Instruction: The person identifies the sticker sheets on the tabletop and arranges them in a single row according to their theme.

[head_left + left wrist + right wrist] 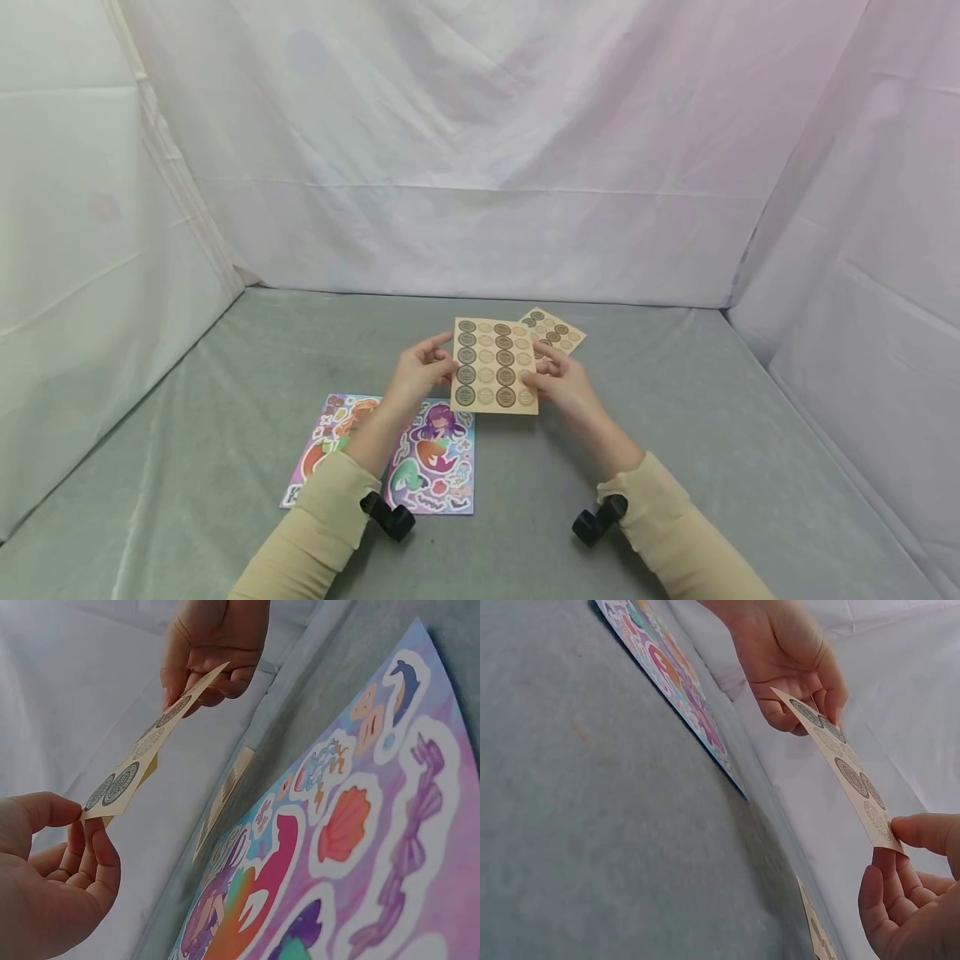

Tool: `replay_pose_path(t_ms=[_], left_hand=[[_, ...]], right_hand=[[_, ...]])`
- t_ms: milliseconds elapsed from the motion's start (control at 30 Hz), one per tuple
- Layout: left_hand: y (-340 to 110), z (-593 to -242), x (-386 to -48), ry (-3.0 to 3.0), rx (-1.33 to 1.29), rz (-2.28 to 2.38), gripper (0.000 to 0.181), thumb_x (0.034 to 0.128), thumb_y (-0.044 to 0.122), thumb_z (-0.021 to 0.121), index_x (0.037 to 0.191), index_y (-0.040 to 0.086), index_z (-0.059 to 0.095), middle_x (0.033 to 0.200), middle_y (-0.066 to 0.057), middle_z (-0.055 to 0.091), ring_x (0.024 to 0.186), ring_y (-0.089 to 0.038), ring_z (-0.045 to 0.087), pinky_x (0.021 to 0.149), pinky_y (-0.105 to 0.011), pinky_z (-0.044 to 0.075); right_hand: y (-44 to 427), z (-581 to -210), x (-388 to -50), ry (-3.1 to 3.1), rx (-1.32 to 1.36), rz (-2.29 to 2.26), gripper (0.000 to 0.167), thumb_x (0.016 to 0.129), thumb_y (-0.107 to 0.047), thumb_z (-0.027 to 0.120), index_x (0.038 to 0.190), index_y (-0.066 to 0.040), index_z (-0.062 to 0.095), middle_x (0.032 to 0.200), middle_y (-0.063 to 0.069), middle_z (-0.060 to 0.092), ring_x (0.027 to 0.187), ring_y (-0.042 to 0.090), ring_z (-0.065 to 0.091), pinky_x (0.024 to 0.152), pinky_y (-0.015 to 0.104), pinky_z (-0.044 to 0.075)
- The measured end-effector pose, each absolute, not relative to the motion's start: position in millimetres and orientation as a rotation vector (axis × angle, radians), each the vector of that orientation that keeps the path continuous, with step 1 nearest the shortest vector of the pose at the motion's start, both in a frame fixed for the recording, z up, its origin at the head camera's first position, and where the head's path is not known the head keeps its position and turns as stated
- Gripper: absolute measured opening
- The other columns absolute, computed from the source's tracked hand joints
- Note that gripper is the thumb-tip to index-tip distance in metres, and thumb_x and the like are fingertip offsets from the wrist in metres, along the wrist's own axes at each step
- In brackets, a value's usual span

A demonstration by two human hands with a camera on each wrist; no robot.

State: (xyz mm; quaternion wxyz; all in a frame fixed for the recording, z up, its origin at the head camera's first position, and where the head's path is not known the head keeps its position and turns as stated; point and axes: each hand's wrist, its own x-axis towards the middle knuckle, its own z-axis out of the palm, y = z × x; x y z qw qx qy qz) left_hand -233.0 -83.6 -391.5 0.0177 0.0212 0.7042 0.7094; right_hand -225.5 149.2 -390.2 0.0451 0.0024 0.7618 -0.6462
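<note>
A tan sticker sheet (495, 367) printed with rows of round dark and pale labels is held up off the table between both hands. My left hand (420, 372) pinches its left edge, thumb in front and fingers behind. At the opposite edge my right hand (562, 383) pinches it the same way. The left wrist view shows the sheet (142, 757) tilted and nearly edge-on, with a bit of yellowish backing behind it. In the right wrist view, the right thumb and fingers (922, 877) grip one corner.
Another tan label sheet (558, 329) lies on the grey table (675, 433) behind the right hand. Two colourful mermaid sticker sheets (431, 467) lie under the left forearm, which partly covers them. White cloth walls (480, 167) enclose the back and sides.
</note>
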Motion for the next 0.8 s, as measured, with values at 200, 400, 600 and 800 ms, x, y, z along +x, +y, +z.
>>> replay_pose_path(t_ms=[200,400,600,800], left_hand=[[-79.0,-390.1,-229.4,2.176,0.065,2.198,0.056,0.0845,-0.004,0.063,0.138,0.005,0.049,0.09,-0.011,0.06,0.071,-0.017,0.059,0.072,-0.033,0.053],[-76.6,-389.5,-226.1,2.164,0.08,2.185,0.057,0.0841,-0.003,0.063,0.138,0.007,0.05,0.089,-0.011,0.06,0.071,-0.018,0.06,0.072,-0.033,0.055],[-71.9,-389.3,-222.7,2.158,0.1,2.182,0.057,0.0831,-0.004,0.063,0.138,0.007,0.051,0.088,-0.009,0.06,0.073,-0.018,0.06,0.071,-0.032,0.055],[-66.5,-388.7,-218.9,2.169,0.125,2.168,0.057,0.0827,-0.004,0.064,0.137,0.009,0.052,0.086,-0.007,0.06,0.074,-0.019,0.06,0.072,-0.034,0.055]], right_hand=[[155.3,-388.7,-220.8,2.346,0.017,-1.96,0.064,0.087,-0.002,0.068,0.145,-0.006,0.041,0.089,0.005,0.061,0.077,0.012,0.059,0.066,0.027,0.053],[159.4,-387.2,-216.0,2.362,0.018,-1.955,0.065,0.086,-0.002,0.069,0.145,-0.008,0.042,0.088,0.006,0.062,0.073,0.013,0.061,0.062,0.027,0.052],[163.9,-386.4,-209.8,2.384,0.022,-1.928,0.068,0.086,-0.002,0.069,0.146,-0.01,0.04,0.086,0.005,0.062,0.07,0.013,0.059,0.062,0.029,0.051],[170.9,-385.4,-203.2,2.392,0.008,-1.935,0.067,0.086,-0.002,0.069,0.146,-0.008,0.039,0.086,0.006,0.063,0.067,0.013,0.057,0.06,0.028,0.05]])
